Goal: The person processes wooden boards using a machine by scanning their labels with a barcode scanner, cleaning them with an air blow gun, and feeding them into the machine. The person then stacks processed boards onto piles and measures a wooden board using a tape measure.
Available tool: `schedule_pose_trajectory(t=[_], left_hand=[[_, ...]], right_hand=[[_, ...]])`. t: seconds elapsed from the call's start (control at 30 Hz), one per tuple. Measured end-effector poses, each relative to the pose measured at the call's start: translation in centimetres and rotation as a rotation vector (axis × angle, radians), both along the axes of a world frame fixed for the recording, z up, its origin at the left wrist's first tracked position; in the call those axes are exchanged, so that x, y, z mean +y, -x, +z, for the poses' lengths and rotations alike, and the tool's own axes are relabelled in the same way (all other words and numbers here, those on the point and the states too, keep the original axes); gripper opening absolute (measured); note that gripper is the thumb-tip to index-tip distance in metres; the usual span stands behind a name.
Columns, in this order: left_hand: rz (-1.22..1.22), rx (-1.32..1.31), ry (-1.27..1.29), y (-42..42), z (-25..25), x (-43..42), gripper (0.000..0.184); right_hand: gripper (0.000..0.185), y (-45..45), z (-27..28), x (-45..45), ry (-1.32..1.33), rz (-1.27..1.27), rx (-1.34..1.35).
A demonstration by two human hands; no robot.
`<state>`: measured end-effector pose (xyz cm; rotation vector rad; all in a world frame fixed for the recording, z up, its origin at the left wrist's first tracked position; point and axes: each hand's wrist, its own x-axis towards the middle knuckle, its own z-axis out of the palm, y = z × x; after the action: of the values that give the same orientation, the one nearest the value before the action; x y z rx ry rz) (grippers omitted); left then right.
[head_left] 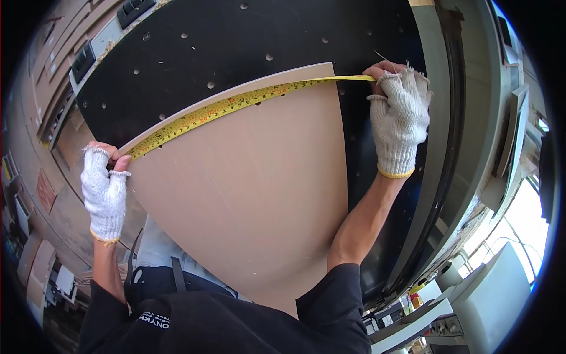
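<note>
A yellow tape measure is stretched across a light brown board, close to the board's far edge. My left hand, in a white fingerless knit glove, pinches the tape at the board's left corner. Past the right edge, my right hand, gloved the same way, is closed on the other end of the tape. The tape case is not visible; the right hand may cover it. Between my hands the blade curves slightly and shows black and red numbers.
Under the board is a black table dotted with round fittings. A grey metal rail runs along its right side. Stacked brown panels stand at the far left. White machine housing is at lower right.
</note>
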<state>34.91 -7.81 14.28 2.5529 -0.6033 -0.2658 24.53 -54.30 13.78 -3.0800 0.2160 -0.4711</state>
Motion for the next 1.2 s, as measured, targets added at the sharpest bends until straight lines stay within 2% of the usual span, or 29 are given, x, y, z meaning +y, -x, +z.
schedule_pose_trajectory(t=[0.37,0.7,1.03,1.2], left_hand=[[0.09,0.083,0.024,0.34,-0.01,0.28,0.026],[0.018,0.036,0.023,0.19,-0.42,0.71,0.026],[0.04,0.039,0.021,0.41,-0.46,0.53,0.025],[0.041,0.03,0.024,0.35,-0.66,0.62,0.025]], right_hand=[[0.022,-0.02,0.0,0.35,0.017,-0.026,-0.003],[0.015,0.0,-0.02,0.01,-0.005,-0.009,-0.037],[0.015,0.02,-0.01,0.03,0.05,-0.029,-0.029],[0.018,0.17,0.0,-0.03,-0.004,-0.039,-0.01]])
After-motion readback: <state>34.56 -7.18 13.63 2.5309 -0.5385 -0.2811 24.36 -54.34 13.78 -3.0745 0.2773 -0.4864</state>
